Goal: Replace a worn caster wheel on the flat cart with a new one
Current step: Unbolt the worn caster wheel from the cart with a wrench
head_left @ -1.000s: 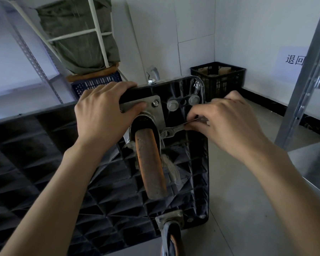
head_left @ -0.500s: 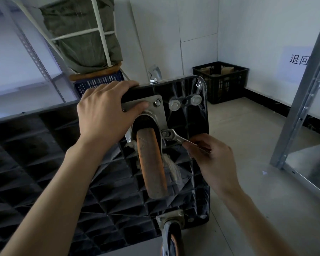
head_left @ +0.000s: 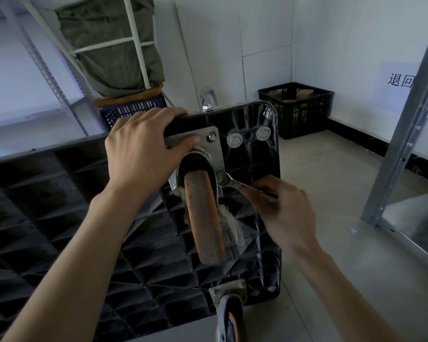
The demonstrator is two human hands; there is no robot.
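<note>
The black flat cart [head_left: 72, 230] stands on its side with its ribbed underside facing me. A worn orange-brown caster wheel [head_left: 204, 218] on a silver mounting plate [head_left: 214, 146] sits near the cart's top corner. My left hand [head_left: 143, 154] grips the cart's top edge, thumb pressed on the plate. My right hand [head_left: 286, 213] pinches the handle of a silver wrench [head_left: 232, 182], whose head sits on the plate's lower right bolt. A second caster [head_left: 229, 314] shows at the cart's lower edge.
A black crate [head_left: 297, 109] stands in the far corner. A metal shelf upright [head_left: 405, 134] rises at the right. A blue crate [head_left: 134, 111] under a green bag [head_left: 109, 45] sits behind the cart. Grey floor lies at the right.
My right hand swung the wrench handle down from level with the bolt to below and right of it, and has held about there since. My left hand kept its grip on the cart.
</note>
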